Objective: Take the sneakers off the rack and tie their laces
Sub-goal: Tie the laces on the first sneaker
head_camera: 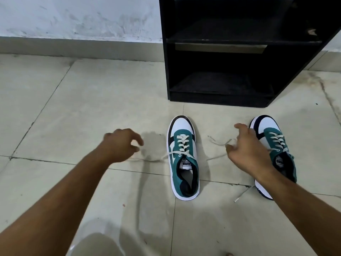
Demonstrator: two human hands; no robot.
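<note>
1. With both sneakers off the rack [239, 52] and on the floor at centre, the middle sneaker [181, 154] has its laces pulled outward.
2. Left hand [118, 145] and right hand [247, 152]: fingers curled, apparently pinching lace ends, though blur hides contact.
3. Pull evenly, then cross.

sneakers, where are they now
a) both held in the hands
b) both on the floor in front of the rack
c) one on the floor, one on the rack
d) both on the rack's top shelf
b: both sneakers, one and the other, stand on the tiled floor in front of the black rack, whose visible shelves hold no shoes.
</note>
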